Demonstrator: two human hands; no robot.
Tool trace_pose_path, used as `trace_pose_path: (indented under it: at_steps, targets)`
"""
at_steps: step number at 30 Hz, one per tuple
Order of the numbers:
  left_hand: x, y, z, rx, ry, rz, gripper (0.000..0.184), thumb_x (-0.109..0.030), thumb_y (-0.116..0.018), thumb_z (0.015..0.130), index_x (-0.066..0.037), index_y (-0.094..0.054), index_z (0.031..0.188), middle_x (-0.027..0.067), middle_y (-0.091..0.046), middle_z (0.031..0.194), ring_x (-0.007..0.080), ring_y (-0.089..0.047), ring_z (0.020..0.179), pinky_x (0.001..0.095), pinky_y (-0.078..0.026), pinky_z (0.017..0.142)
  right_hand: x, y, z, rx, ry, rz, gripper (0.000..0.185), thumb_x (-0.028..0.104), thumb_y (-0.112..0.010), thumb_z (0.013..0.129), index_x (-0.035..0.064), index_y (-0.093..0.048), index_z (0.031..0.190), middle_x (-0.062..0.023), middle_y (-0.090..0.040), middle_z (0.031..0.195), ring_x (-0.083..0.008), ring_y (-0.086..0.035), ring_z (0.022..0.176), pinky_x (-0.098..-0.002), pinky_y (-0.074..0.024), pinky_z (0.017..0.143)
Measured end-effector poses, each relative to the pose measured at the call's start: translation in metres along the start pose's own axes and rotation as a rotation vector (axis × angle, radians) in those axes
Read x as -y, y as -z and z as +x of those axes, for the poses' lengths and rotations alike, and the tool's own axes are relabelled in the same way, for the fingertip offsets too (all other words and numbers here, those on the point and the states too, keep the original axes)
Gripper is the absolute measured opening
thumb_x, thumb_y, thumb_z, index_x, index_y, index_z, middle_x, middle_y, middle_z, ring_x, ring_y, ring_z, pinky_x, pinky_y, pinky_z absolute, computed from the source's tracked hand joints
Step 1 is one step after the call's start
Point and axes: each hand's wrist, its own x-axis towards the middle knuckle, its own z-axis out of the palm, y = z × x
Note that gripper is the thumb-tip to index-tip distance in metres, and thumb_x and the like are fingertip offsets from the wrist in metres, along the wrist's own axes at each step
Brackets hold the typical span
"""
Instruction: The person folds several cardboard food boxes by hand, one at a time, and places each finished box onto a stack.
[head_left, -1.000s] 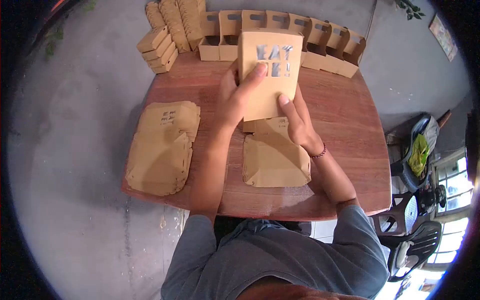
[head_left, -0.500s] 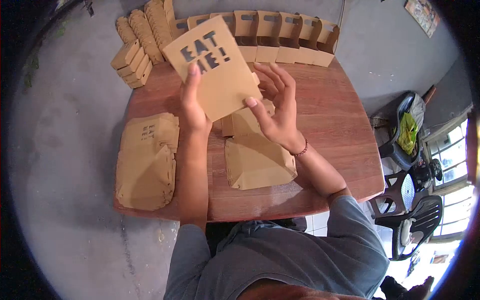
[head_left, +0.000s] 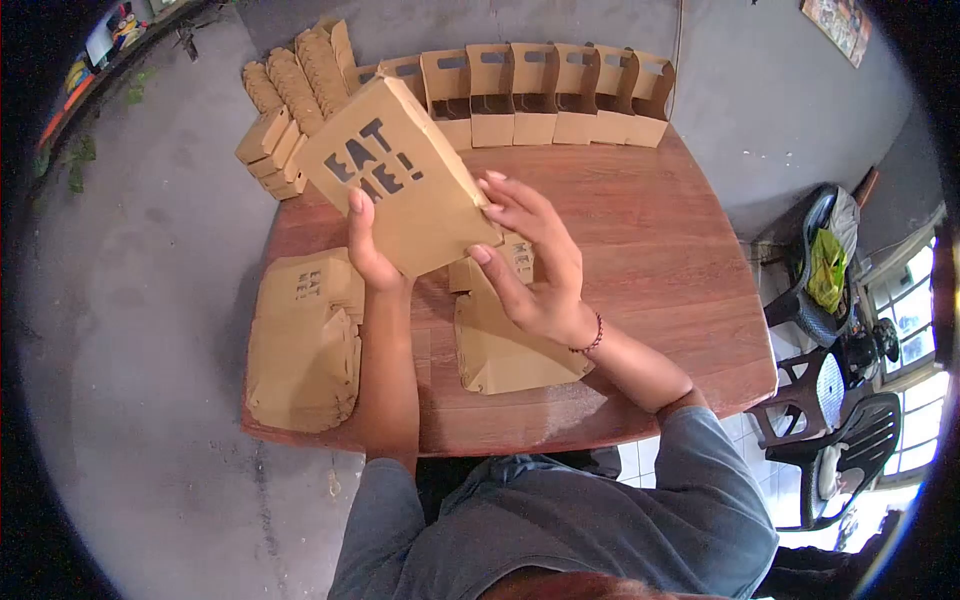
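A brown cardboard box (head_left: 425, 215) with "EAT ME!" cut out of its lid is held tilted above the table. My left hand (head_left: 375, 245) supports it from the lower left, thumb on the lid and the other fingers hidden behind. At its right end, my right hand (head_left: 540, 265) has the thumb on the near corner and the fingers along the side edge. Under my right forearm lies an unfolded cardboard blank (head_left: 510, 350). To the left, a stack of flat blanks (head_left: 300, 365) with the same lettering rests on the table.
Folded boxes (head_left: 272, 150) are piled at the back left, beside tall stacks of cardboard pieces (head_left: 320, 75). A row of cardboard carriers with handle slots (head_left: 533, 95) lines the table's (head_left: 660, 270) back edge. Chairs (head_left: 850, 450) stand on the right.
The box has come lower and slightly left, and its thick side edge now shows. My right hand's fingers have closed in against that side. The camera view has shifted a little.
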Motion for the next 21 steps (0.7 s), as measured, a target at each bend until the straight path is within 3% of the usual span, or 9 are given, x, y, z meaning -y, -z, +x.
trace_pose_path:
  at_steps: [3,6,10,12,15,18,19,21]
  targets:
    - [-0.001,0.006,-0.006,0.029,-0.073,0.06,0.063,-0.049,-0.043,0.101,-0.002,-0.039,0.143,0.0137,-0.051,0.138,0.0256,-0.052,0.125,0.0419,-0.043,0.104,0.009,-0.001,-0.003,-0.036,-0.04,0.065,0.036,-0.001,-0.074,0.084,-0.0012,-0.062,0.118,-0.0238,-0.053,0.138,-0.0372,-0.058,0.124,-0.0419,-0.0491,0.102]
    - [-0.002,0.001,-0.009,0.074,-0.125,0.012,0.065,-0.049,-0.044,0.1,-0.002,-0.038,0.144,0.0139,-0.049,0.14,0.0261,-0.051,0.126,0.0426,-0.042,0.105,0.018,0.001,-0.001,-0.037,-0.051,0.024,0.033,-0.001,-0.073,0.085,-0.0021,-0.063,0.117,-0.0239,-0.056,0.136,-0.036,-0.057,0.125,-0.0417,-0.0489,0.102]
    - [0.003,0.008,-0.011,0.124,-0.131,0.048,0.066,-0.049,-0.044,0.099,-0.003,-0.037,0.145,0.0149,-0.047,0.142,0.0276,-0.05,0.127,0.0433,-0.042,0.105,0.012,-0.008,-0.012,-0.142,-0.188,0.25,0.03,-0.001,-0.072,0.086,-0.0028,-0.063,0.115,-0.0236,-0.059,0.132,-0.0343,-0.058,0.125,-0.0412,-0.0492,0.102]
    - [0.008,0.0,-0.014,0.005,-0.151,0.118,0.07,-0.052,-0.044,0.097,-0.002,-0.036,0.145,0.0168,-0.048,0.14,0.0298,-0.05,0.127,0.0442,-0.043,0.104,0.005,-0.011,-0.014,-0.177,-0.206,0.296,0.029,-0.001,-0.072,0.087,-0.0029,-0.063,0.114,-0.0234,-0.061,0.131,-0.0338,-0.059,0.125,-0.0408,-0.0498,0.102]
    - [0.002,-0.023,-0.022,0.118,-0.155,0.172,0.076,-0.058,-0.044,0.095,-0.001,-0.036,0.145,0.0199,-0.049,0.14,0.0321,-0.051,0.125,0.0451,-0.042,0.104,0.002,-0.011,-0.012,-0.238,-0.178,0.28,0.027,0.0,-0.073,0.086,-0.0034,-0.064,0.112,-0.0232,-0.062,0.129,-0.0335,-0.061,0.122,-0.0399,-0.0512,0.1]
    - [0.003,-0.028,-0.029,0.006,-0.185,0.174,0.082,-0.062,-0.04,0.094,0.0,-0.032,0.147,0.0252,-0.048,0.139,0.0394,-0.053,0.123,0.051,-0.045,0.103,0.007,-0.007,-0.012,-0.205,-0.115,0.234,0.025,0.001,-0.074,0.086,-0.0037,-0.064,0.109,-0.0232,-0.062,0.129,-0.0328,-0.062,0.119,-0.0393,-0.0522,0.098]
    - [0.002,-0.031,-0.032,-0.014,-0.202,0.138,0.084,-0.062,-0.038,0.094,0.0,-0.03,0.149,0.028,-0.048,0.139,0.0442,-0.055,0.121,0.055,-0.047,0.101,0.008,-0.007,-0.014,-0.159,-0.135,0.262,0.026,-0.001,-0.071,0.088,-0.0032,-0.063,0.112,-0.0237,-0.058,0.133,-0.0329,-0.059,0.123,-0.0405,-0.0502,0.102]
    - [-0.001,-0.026,-0.034,-0.035,-0.207,0.167,0.085,-0.063,-0.039,0.093,0.0,-0.03,0.149,0.0263,-0.048,0.14,0.0447,-0.055,0.12,0.0562,-0.048,0.101,0.01,-0.008,-0.016,-0.111,-0.154,0.298,0.027,-0.003,-0.069,0.089,-0.0027,-0.061,0.115,-0.0242,-0.055,0.137,-0.033,-0.055,0.128,-0.0417,-0.0483,0.105]
